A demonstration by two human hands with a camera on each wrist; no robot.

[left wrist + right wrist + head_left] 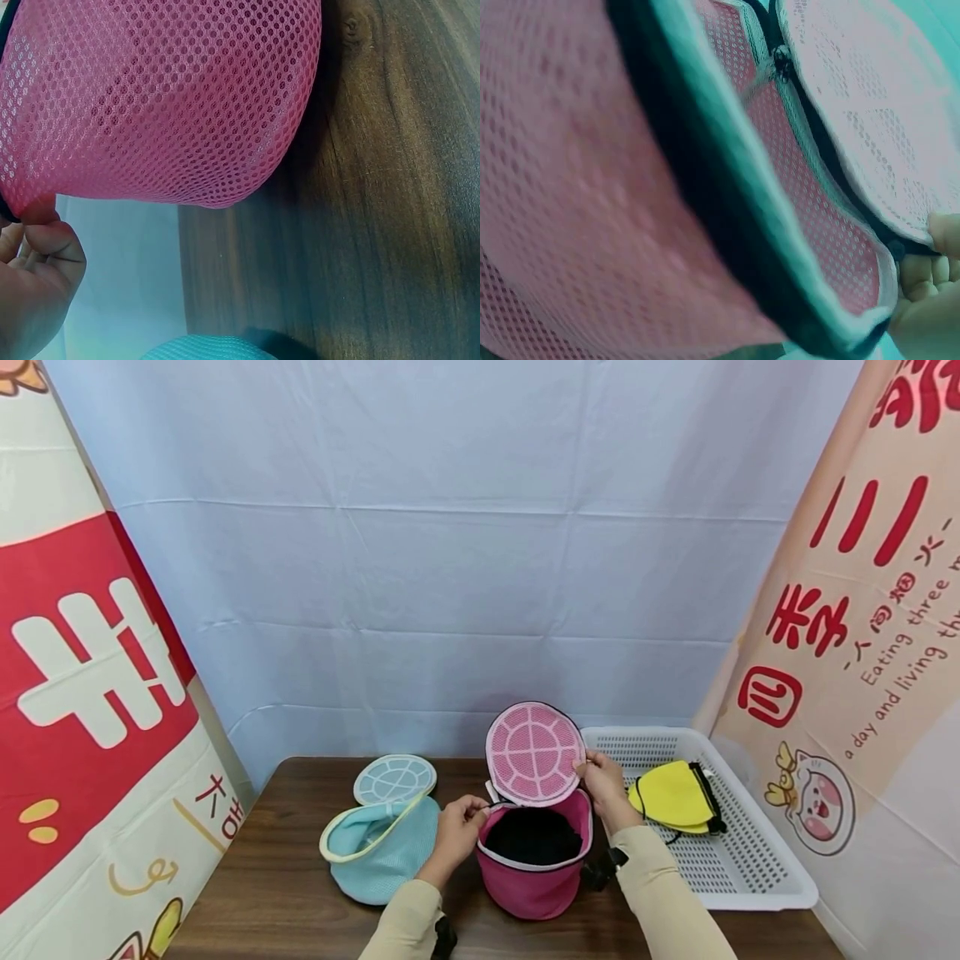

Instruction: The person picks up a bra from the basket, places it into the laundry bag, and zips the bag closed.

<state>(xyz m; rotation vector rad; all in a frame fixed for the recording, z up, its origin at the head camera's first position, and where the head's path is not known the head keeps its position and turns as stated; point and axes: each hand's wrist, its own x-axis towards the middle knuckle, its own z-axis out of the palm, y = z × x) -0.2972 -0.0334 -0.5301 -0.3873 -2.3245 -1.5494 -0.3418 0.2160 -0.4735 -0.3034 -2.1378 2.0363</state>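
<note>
A round pink mesh laundry bag (528, 893) stands on the table with its zippered lid (535, 752) raised at the back. Something black and soft-looking (534, 837) lies inside; its kind cannot be told. My left hand (457, 833) pinches the bag's rim on the left side; the left wrist view shows thumb and fingers closed on the mesh edge. With my right hand (606, 789) I hold the lid's right edge between thumb and fingers. A zipper pull (781, 64) shows along the seam in the right wrist view.
To the left, a light blue mesh laundry bag (393, 860) leans with its lid (395, 779) folded back. At the right, a white plastic basket (780, 893) holds a yellow drawstring pouch (675, 797). All rest on a dark wooden table (255, 860) before a pale blue cloth backdrop.
</note>
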